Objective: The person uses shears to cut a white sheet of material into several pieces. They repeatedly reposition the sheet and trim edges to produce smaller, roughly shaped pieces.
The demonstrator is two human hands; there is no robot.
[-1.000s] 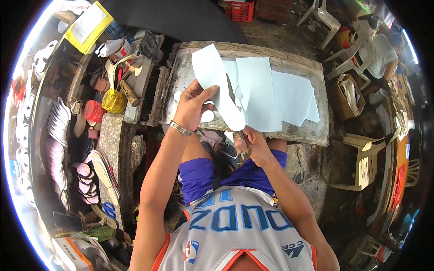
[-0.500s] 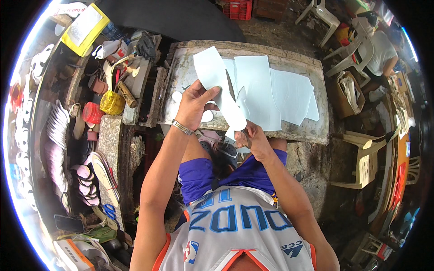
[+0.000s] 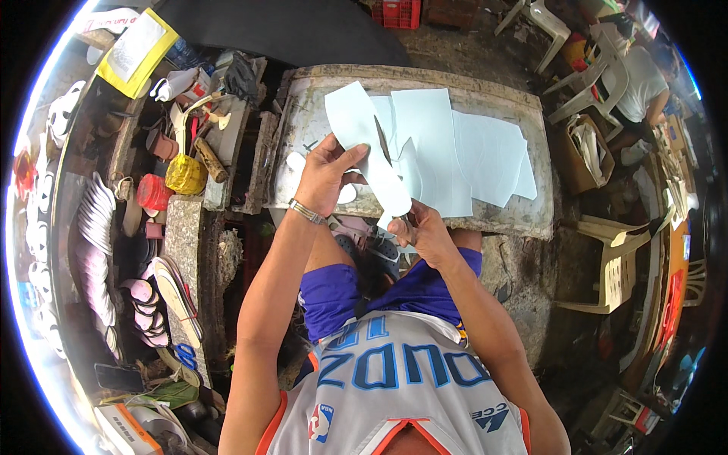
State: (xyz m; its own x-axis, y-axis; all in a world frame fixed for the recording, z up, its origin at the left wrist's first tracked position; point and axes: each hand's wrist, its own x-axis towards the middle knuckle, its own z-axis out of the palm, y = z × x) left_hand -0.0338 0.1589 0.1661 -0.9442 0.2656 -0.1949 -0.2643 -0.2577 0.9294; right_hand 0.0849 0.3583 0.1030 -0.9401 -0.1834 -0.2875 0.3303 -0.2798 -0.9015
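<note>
My left hand (image 3: 329, 171) pinches a pale, sole-shaped sheet (image 3: 356, 125) along its edge, thumb on top, above the near left of the table. Below and to the right, my right hand (image 3: 422, 234) is closed round the handles of a pair of scissors (image 3: 381, 138). Their dark blade shows beside the sheet's right edge; the handles are mostly hidden by my fingers. A narrow offcut hangs by my right fingers. Further pale sheets (image 3: 426, 144) lie overlapping on the worn table (image 3: 523, 121), some bearing curved cut edges.
To the left, shelves hold stacked soles (image 3: 97, 212), a yellow taped roll (image 3: 185, 175), a red roll (image 3: 154, 192) and blue-handled scissors (image 3: 185, 355). Plastic chairs (image 3: 607, 265) and a cardboard box (image 3: 588, 155) stand at the right. Another person (image 3: 641, 87) sits at the far right.
My right fingers have shifted on the scissors handles, and the thumb looks more raised. The scissors blade has moved slightly beside the sheet. My left hand keeps its hold.
</note>
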